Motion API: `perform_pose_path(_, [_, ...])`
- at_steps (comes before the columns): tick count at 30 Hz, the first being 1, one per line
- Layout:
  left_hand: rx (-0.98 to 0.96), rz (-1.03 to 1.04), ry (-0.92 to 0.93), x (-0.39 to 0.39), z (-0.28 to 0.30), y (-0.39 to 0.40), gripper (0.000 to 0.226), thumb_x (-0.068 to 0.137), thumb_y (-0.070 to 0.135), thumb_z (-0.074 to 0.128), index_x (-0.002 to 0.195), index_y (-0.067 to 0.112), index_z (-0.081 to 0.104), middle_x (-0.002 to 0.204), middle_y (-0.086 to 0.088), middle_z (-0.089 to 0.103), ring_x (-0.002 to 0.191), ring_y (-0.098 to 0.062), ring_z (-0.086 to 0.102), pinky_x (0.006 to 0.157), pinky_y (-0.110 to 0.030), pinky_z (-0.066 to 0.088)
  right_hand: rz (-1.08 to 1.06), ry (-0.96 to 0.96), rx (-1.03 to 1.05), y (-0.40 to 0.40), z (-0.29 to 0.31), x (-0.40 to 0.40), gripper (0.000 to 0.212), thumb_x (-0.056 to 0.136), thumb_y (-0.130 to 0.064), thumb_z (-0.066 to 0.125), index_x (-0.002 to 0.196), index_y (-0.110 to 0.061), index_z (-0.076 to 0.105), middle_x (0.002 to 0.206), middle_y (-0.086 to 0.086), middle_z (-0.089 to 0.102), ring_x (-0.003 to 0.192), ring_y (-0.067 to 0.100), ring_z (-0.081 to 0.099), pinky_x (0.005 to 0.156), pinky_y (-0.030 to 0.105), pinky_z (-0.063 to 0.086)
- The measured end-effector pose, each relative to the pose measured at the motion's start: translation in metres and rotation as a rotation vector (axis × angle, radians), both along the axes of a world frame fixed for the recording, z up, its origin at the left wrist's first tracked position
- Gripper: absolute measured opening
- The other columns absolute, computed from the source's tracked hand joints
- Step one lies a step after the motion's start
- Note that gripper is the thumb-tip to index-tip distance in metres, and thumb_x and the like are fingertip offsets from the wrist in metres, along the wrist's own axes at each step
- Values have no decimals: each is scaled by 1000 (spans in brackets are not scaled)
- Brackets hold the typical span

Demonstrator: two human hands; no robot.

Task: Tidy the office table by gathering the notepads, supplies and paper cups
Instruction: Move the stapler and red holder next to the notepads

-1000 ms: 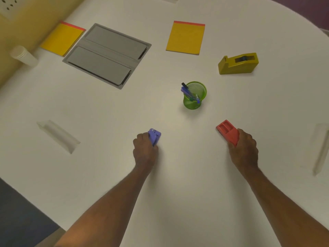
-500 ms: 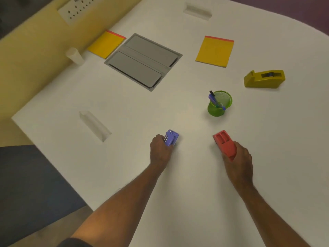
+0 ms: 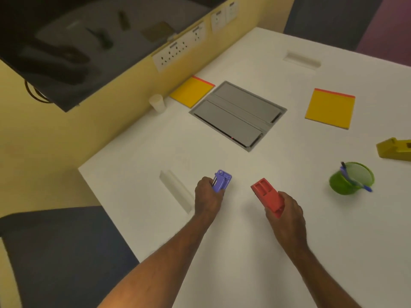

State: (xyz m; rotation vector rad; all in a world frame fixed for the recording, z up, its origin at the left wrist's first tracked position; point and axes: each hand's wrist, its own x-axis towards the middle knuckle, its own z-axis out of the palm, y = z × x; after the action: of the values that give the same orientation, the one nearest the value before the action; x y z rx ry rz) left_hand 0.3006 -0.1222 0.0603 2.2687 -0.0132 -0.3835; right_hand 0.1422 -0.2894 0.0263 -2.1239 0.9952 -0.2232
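Note:
My left hand (image 3: 208, 194) is closed around a small purple stapler (image 3: 221, 181), held just above the white table (image 3: 244, 252). A red stapler (image 3: 268, 196) is gripped in my right hand (image 3: 287, 211) a short way to the right. Two yellow notepads lie farther back, one (image 3: 192, 91) by the wall and one (image 3: 330, 108) at the right. A white paper cup (image 3: 157, 103) stands near the wall. A green mesh pen cup (image 3: 351, 177) holding blue pens sits at the right, with a yellow tape dispenser (image 3: 393, 148) behind it at the frame edge.
A grey cable hatch (image 3: 239, 114) is set into the table's middle. Slot cut-outs sit near the left edge (image 3: 175, 191) and far back (image 3: 302, 60). A yellow partition with sockets (image 3: 175, 53) borders the far left side. A dark chair (image 3: 55, 252) is below left.
My view has swung left, so everything shifted right in frame. Both hands, still holding their staplers, have come closer together, and the pen cup now lies well to their right.

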Motion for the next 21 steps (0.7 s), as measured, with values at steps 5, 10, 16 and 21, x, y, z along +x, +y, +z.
perform_pose_path(5, [-18,39,12,89,-10,45,25,83,19,75,89,15,52,97,-9,60,86,-29,57,76,-42,48,32,7,-24,42,0,93,64,82,-30,80,137,-28,48,126,-4,61,110,22,55,92,44,52])
perform_pose_path(10, [15,97,-17,169,-22,78,28,82,19,77,99,7,59,104,-11,60,96,-31,58,82,-42,49,112,34,-52,66,4,177,65,80,-26,80,138,-24,50,125,-3,61,109,21,55,94,43,52])
perform_pose_path(16, [23,146,-33,262,-37,94,27,82,22,77,95,9,58,103,-10,54,92,-31,57,74,-36,47,215,45,-68,77,1,276,66,79,-25,81,137,-25,50,123,-3,61,107,16,54,93,42,55])
perform_pose_path(21, [41,148,-48,329,-51,93,25,82,21,77,97,11,60,100,-6,48,90,-33,58,79,-40,52,305,50,-50,80,-8,354,68,78,-27,83,138,-21,51,124,-2,61,109,18,59,93,42,57])
